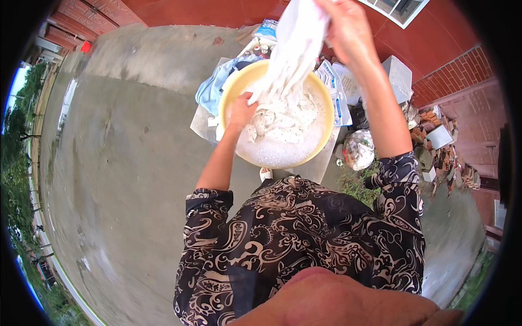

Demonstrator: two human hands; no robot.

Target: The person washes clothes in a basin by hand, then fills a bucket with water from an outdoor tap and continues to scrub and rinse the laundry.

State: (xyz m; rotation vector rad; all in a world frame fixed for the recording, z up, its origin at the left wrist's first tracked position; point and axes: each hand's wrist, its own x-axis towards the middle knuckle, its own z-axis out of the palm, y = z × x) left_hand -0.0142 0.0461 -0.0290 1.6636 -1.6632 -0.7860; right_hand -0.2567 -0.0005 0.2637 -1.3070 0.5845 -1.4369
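A pale yellow plastic basin (225,95) full of sudsy water stands before me. White cloth with small dark dots (285,118) lies bunched in the suds (277,154). My right hand (348,30) is raised beyond the basin's far rim, gripping a wet white cloth (299,40). That cloth hangs in folds down into the basin. At the left inside of the basin, my left hand (243,111) has its curled fingers on the lower left corner of the hanging cloth.
Light blue cloth (214,91) lies left of the basin on a grey slab (204,124). A printed plastic packet (339,95) sits at its right. Beyond are a blue-and-white bag (267,29), a filled clear plastic bag (359,150), stacked bricks (442,148) and a red wall (195,12).
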